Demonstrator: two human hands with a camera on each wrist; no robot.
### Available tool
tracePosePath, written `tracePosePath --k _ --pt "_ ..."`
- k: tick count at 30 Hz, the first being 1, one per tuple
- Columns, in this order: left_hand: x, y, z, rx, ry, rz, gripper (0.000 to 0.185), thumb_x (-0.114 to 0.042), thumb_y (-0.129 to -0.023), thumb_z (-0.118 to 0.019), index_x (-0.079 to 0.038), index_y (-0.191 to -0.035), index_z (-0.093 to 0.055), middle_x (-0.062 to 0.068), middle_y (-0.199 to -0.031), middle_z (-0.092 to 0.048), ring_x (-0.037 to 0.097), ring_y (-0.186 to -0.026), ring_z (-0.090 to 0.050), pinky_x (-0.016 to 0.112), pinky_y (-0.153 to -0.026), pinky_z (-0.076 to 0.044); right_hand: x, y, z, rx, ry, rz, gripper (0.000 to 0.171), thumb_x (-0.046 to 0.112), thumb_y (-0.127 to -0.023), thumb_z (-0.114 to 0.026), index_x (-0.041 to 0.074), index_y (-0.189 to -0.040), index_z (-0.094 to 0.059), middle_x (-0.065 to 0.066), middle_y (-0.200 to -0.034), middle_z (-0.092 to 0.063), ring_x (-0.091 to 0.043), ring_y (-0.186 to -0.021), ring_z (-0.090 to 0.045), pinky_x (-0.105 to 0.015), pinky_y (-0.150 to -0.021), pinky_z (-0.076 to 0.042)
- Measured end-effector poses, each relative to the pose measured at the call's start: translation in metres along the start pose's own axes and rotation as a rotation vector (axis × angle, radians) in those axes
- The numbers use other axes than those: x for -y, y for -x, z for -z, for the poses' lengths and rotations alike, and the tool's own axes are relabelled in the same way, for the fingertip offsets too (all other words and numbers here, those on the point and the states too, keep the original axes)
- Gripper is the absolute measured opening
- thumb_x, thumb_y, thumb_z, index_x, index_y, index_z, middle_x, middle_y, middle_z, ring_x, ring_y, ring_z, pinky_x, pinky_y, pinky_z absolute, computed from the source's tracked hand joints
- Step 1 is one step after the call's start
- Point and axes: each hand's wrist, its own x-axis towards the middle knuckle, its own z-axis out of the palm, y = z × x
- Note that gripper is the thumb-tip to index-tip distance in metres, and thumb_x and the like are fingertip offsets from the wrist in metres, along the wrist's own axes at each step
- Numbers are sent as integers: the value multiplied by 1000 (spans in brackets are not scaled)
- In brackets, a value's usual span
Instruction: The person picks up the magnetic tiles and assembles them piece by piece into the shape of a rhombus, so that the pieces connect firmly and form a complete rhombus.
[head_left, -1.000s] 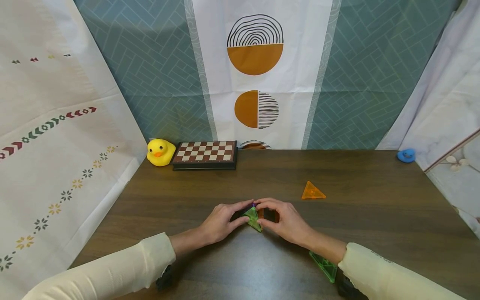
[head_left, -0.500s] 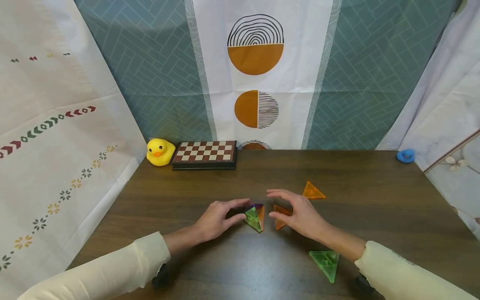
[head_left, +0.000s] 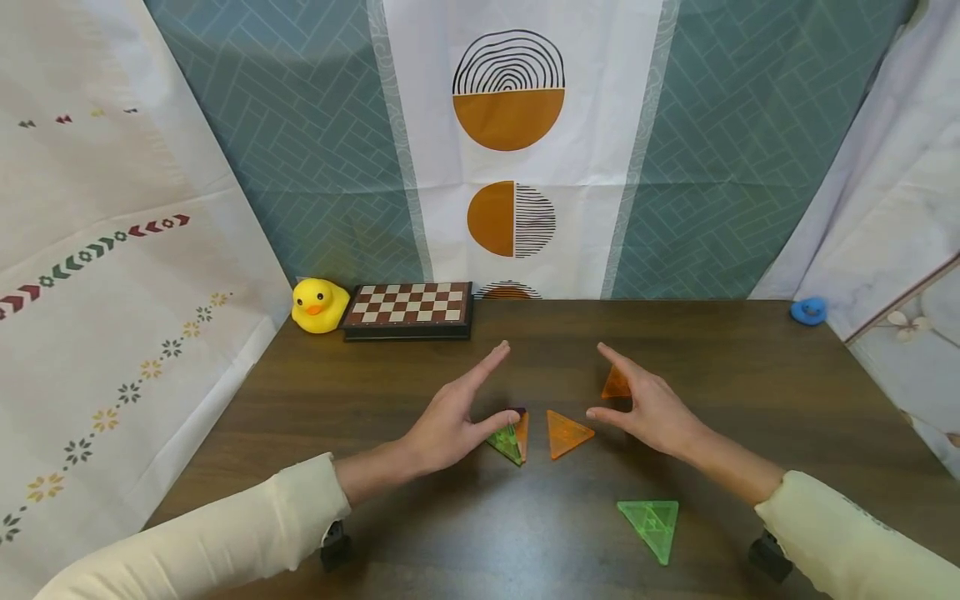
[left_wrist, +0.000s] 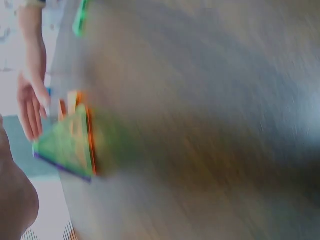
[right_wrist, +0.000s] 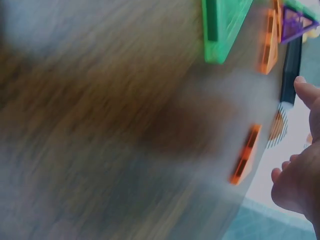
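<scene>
A small standing pyramid of translucent triangular magnetic tiles (head_left: pixel 505 443) sits mid-table, with green, orange and purple sides; its purple side (right_wrist: pixel 296 25) shows in the right wrist view. My left hand (head_left: pixel 450 425) is spread beside it, thumb crossing over its top in the head view, holding nothing. Farther right my right hand (head_left: pixel 654 407) hovers with fingers extended and nothing in its grasp. Between the hands a flat orange triangular tile (head_left: pixel 567 434) lies on the table. A second orange tile (head_left: pixel 615 386) is partly covered by the right hand.
A flat green triangular tile (head_left: pixel 651 527) lies nearer the front right. Along the back of the wooden table (head_left: pixel 360 375) stand a yellow rubber duck (head_left: pixel 319 306), a chessboard box (head_left: pixel 409 312) and, at far right, a small blue duck (head_left: pixel 809 311). Patterned cloths hang behind and beside.
Both hands have let go of the tile pyramid and spread apart. The right hand has moved right, uncovering the middle orange tile and the green tile. The pyramid stays standing.
</scene>
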Motion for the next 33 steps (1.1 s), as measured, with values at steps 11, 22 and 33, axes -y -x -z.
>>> tracePosePath --k 11,22,33 --pt "-37 11 -31 80 103 16 97 -35 -90 -73 -22 -161 -7 -6 -165 -9 13 -139 -41 40 -108 -41 -30 -5 5 3 80 -77 93 42 -84 -78 0 -153 -31 -27 -147 -43 -46 -124 -52 -62 -99 -42" --pt "-40 28 -57 240 80 140 101 -37 -91 -72 -29 -159 1 -5 -165 -8 13 -140 -37 43 -114 -33 -43 -10 7 21 42 -79 74 34 -87 -78 1 -145 -46 -23 -129 -60 -33 -101 -62 -54 -92 -50" --pt "-40 33 -73 317 18 166 99 -43 -91 -70 -15 -160 -6 5 -164 -13 20 -146 -26 41 -116 -28 -50 -12 5 -13 -22 -39 63 18 -86 -80 2 -140 -52 -20 -133 -59 -36 -108 -60 -55 -95 -48"
